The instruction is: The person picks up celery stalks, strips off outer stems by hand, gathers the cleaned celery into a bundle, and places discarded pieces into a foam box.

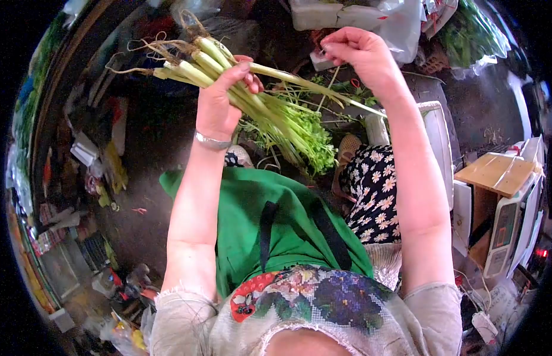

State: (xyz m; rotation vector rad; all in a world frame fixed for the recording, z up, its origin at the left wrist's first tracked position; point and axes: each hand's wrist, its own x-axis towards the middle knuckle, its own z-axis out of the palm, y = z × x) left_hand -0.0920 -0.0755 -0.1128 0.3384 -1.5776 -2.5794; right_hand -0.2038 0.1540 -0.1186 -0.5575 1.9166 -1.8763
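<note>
My left hand (219, 110) is closed around a bunch of celery (276, 127), whose pale stalks slant across the view. Stringy brown roots (166, 47) stick out at the upper left, and the green leaves (311, 142) hang toward the lower right. One thin stalk (314, 86) splays away from the bunch toward my right forearm. Right of the bunch and apart from it, my right hand (365, 56) is raised with thumb and fingertips pinched together. Whatever lies between those fingertips, if anything, is too small to make out.
A white foam box (353, 15) stands beyond my right hand. Leafy greens in a plastic bag (471, 38) lie at the upper right. Farther right are a wooden board (495, 173) and a scale (502, 234). Loose trimmings (347, 113) lie on the floor; clutter lines the left side.
</note>
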